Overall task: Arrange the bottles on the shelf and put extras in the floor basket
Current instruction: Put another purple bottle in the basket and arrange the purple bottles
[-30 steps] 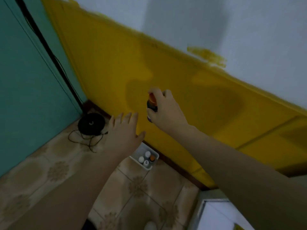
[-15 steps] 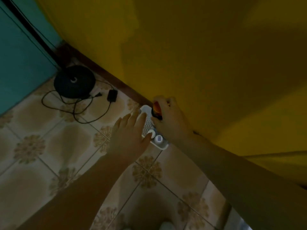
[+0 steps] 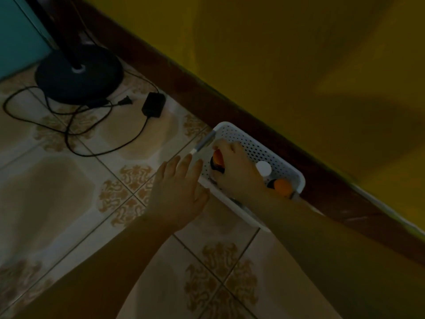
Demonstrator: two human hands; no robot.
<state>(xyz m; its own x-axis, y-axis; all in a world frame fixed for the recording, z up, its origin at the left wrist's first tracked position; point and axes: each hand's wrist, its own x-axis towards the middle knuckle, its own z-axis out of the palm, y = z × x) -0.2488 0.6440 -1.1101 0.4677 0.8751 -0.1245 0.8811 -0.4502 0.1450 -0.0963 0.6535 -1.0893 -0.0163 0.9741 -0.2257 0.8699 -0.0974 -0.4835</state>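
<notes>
A white perforated floor basket (image 3: 243,140) lies on the tiles against the dark skirting board. My right hand (image 3: 238,172) is inside it, fingers curled round a dark bottle with an orange cap (image 3: 217,161). Further right in the basket stand a white-capped bottle (image 3: 263,168) and another orange-capped bottle (image 3: 282,186). My left hand (image 3: 178,194) hovers with straight fingers just left of the basket's near rim, holding nothing. The shelf is out of view.
A black round stand base (image 3: 79,73) with its pole sits at the upper left, with a tangled black cable (image 3: 76,125) and a power adapter (image 3: 153,105) on the tiled floor. The yellow wall (image 3: 299,54) rises behind the basket.
The view dropped from the wall to the floor. My right hand carried the orange-capped bottle down into the basket; my left hand followed to the basket's rim.
</notes>
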